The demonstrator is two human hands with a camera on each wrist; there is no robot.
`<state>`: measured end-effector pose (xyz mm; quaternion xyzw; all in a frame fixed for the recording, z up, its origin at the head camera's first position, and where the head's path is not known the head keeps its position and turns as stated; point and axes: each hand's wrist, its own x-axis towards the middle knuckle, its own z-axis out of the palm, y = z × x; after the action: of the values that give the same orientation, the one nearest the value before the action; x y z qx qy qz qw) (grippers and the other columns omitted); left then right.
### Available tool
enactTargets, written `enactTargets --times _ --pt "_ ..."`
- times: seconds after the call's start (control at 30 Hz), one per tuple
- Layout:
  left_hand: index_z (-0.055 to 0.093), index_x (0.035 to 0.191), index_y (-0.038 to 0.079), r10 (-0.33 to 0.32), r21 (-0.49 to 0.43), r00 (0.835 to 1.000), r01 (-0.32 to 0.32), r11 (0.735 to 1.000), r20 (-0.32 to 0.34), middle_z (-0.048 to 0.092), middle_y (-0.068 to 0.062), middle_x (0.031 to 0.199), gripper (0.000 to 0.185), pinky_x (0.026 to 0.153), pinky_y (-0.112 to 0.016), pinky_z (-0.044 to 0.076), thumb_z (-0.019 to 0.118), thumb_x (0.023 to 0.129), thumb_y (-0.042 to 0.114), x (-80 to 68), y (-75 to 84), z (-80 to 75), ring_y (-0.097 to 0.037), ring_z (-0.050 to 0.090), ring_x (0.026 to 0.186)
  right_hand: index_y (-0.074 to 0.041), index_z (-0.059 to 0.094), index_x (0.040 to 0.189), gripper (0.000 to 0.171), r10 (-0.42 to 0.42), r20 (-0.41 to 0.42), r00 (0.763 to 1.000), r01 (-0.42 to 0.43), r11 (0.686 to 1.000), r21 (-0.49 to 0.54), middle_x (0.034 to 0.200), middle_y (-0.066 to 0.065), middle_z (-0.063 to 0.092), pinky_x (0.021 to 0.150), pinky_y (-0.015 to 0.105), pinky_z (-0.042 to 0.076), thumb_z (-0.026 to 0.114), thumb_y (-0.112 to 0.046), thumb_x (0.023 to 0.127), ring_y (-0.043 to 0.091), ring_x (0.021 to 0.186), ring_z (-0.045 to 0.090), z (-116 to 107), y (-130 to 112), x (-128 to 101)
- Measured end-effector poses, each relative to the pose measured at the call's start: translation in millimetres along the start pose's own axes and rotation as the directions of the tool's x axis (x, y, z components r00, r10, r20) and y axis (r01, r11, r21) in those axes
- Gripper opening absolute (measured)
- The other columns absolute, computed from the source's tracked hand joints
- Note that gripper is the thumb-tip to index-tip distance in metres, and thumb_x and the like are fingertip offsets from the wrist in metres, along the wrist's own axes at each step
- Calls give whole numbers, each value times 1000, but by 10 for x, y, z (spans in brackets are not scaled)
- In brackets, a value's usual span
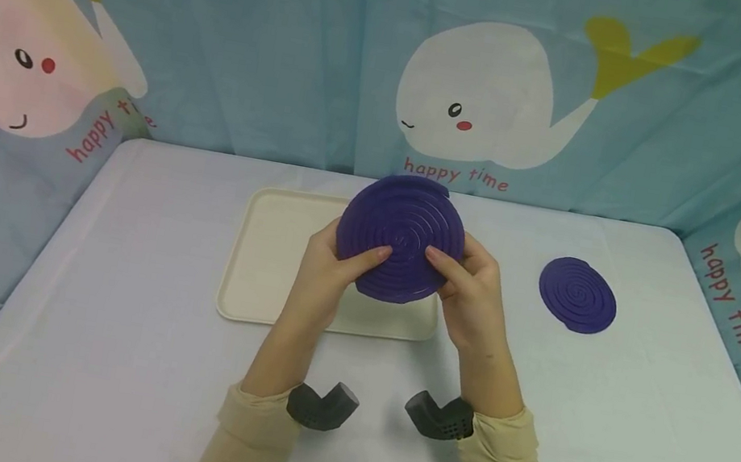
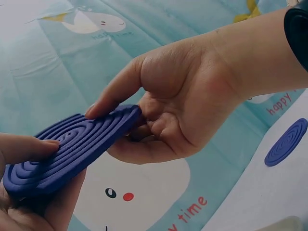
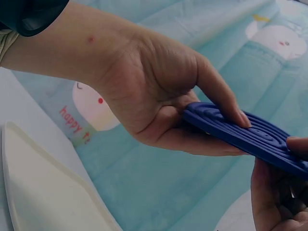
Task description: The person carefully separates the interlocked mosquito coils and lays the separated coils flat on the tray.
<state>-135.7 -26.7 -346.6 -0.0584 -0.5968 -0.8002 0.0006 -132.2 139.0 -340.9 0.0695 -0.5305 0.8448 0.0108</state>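
In the head view, both hands hold a round purple mat (image 1: 402, 238) up in the middle of the frame, above the far part of a cream tray (image 1: 269, 263) that lies on the white table (image 1: 100, 349). The mat's face, ribbed with a raised spiral, is tilted toward the camera. The left hand (image 1: 327, 269) grips its lower left edge, thumb laid across the ribbed face and fingers behind; the right hand (image 1: 472, 285) grips the lower right edge the same way — thumb on the front, fingers curled at the back. The two thumb tips nearly meet near the mat's centre.

The left wrist view shows the right hand (image 2: 183, 110) closed round the mat's rim (image 2: 72, 149), thumb on top and fingers under it. The right wrist view shows the left hand (image 3: 159, 106) pinching the opposite rim (image 3: 245, 132) in like manner.

A second purple mat (image 1: 577, 295) of the same spiral pattern lies flat on the table toward the right of the frame, well apart from the tray. Behind the table hangs a blue curtain (image 1: 262, 41) printed with white whales — the words "happy time" in red beneath them. Beige sleeves (image 1: 246, 447) cover both forearms.
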Motion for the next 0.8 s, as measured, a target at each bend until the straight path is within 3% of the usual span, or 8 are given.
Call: enactTargets --times 0.23,0.6,0.8 --pt "51 126 -6 0 27 998 -2 1000 56 58 -20 120 49 96 -36 46 68 81 -2 -7 0 9 -25 56 108 -8 65 97 27 22 -35 999 -23 999 -33 93 3 67 75 26 55 52 10 82 14 83 65 -5 14 -1" --pt "51 125 -9 3 29 996 -5 1000 84 61 -21 114 46 92 -34 49 65 81 -6 7 -10 -5 -19 60 100 -10 69 93 31 1 -34 999 -3 999 -52 91 3 68 76 25 55 53 13 81 14 83 65 -11 29 6" --pt "54 120 -10 -76 21 995 74 997 63 64 -17 106 40 83 -30 53 66 82 -3 8 3 0 -15 63 89 -11 69 93 32 9 -30 1000 -10 998 -58 92 3 69 76 26 56 53 14 82 14 83 67 -20 9 7"
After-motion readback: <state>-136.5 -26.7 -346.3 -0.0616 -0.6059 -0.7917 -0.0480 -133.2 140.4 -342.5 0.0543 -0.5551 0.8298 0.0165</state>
